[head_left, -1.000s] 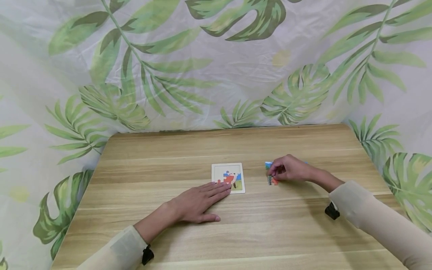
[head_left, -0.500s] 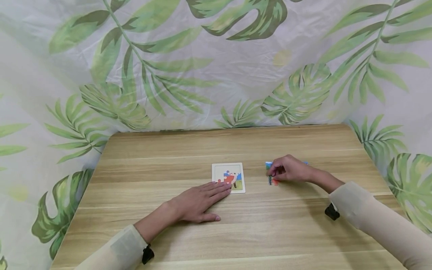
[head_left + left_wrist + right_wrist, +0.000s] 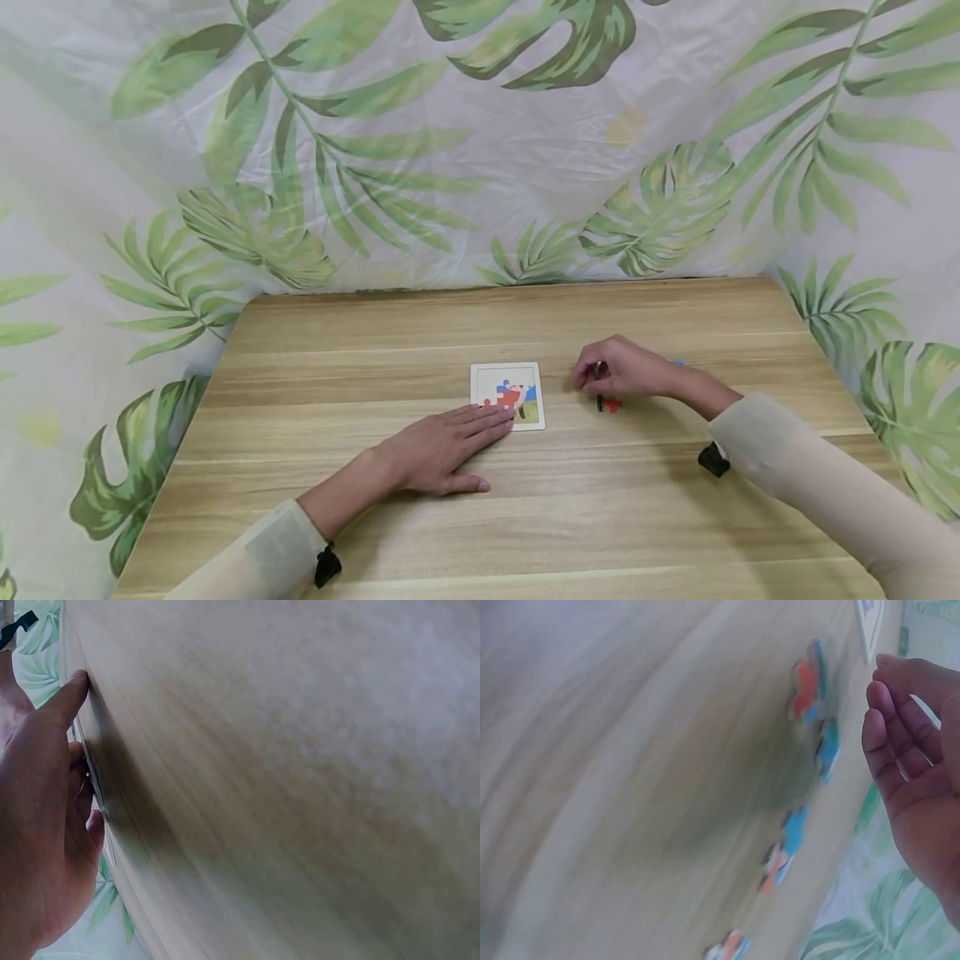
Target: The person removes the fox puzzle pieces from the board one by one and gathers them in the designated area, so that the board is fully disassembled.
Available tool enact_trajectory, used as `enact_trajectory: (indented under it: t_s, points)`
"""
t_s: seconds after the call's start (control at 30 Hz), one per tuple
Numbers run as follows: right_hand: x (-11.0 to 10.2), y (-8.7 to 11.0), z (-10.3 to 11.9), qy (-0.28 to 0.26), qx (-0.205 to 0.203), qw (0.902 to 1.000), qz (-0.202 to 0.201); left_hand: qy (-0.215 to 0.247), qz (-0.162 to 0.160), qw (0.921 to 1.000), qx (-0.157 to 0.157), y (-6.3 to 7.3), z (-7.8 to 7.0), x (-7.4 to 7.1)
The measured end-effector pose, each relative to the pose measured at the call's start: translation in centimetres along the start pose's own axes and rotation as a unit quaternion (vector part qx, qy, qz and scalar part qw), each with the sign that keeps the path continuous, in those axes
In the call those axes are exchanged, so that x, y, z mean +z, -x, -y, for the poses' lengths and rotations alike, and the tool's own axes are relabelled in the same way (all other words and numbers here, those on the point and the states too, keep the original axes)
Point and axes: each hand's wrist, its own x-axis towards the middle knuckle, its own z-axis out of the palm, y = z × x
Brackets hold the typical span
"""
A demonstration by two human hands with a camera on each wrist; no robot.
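My left hand (image 3: 442, 450) lies flat, its fingertips on the lower left of a white-framed puzzle board (image 3: 487, 377) with an orange and blue animal picture partly filled in. In the left wrist view that hand (image 3: 49, 795) stretches along the tabletop. My right hand (image 3: 626, 368) is just right of the board, thumb and index fingertips brought together over loose pieces. In the right wrist view the same hand (image 3: 922, 742) has curled fingers; I cannot tell whether a piece is between them. Close below are a red puzzle piece (image 3: 805, 686) and a blue puzzle piece (image 3: 827, 750).
More loose pieces lie in a line: a blue piece (image 3: 795, 825), an orange and white piece (image 3: 776, 866) and another orange piece (image 3: 727, 946). The wooden table (image 3: 465, 542) stretches around both hands. A leaf-printed cloth (image 3: 420, 167) hangs behind it.
My right hand has shifted left and slightly away from me, toward the board, uncovering more of the red piece. The left hand and board have stayed where they were.
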Motion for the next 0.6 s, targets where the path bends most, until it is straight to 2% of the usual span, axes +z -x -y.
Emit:
enact_trajectory:
  t_s: [0.23,0.6]
  points:
    - [0.3,-2.2,1.2,0.001,-0.012,0.9998,0.017,0.003,0.003,1.0000,-0.003,0.0,0.1,0.0]
    - [1.1,-5.5,1.8,0.012,-0.044,0.9981,0.042,0.004,-0.012,0.9999,0.004,0.0,0.2,0.1]
